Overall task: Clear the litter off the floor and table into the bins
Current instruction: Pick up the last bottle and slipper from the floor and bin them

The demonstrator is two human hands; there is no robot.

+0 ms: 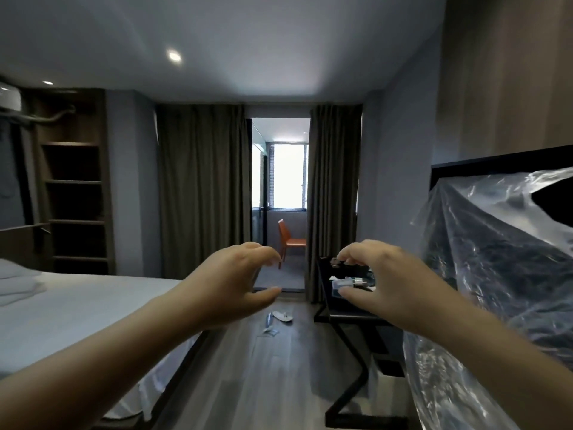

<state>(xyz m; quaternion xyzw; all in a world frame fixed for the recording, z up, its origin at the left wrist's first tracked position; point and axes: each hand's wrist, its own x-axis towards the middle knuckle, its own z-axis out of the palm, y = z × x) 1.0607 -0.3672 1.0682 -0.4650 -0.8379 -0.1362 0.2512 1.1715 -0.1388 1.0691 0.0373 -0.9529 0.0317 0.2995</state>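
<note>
Both my hands are raised in front of me at mid height, holding nothing. My left hand (238, 280) has its fingers curved loosely with the thumb apart from them. My right hand (381, 280) mirrors it, held in front of a black table (347, 316). Small pieces of litter (350, 282) lie on that table, partly hidden by my right hand. On the wooden floor beyond lie a plastic wrapper (269, 325) and a pale flat slipper-like item (282, 316). No bin is plainly visible.
A bed (62, 315) with white sheets fills the left. A large object wrapped in clear plastic (496, 290) stands close on the right. Brown curtains (201, 193) frame a doorway to a balcony with an orange chair (290, 240). Dark shelves (74, 206) stand at the far left.
</note>
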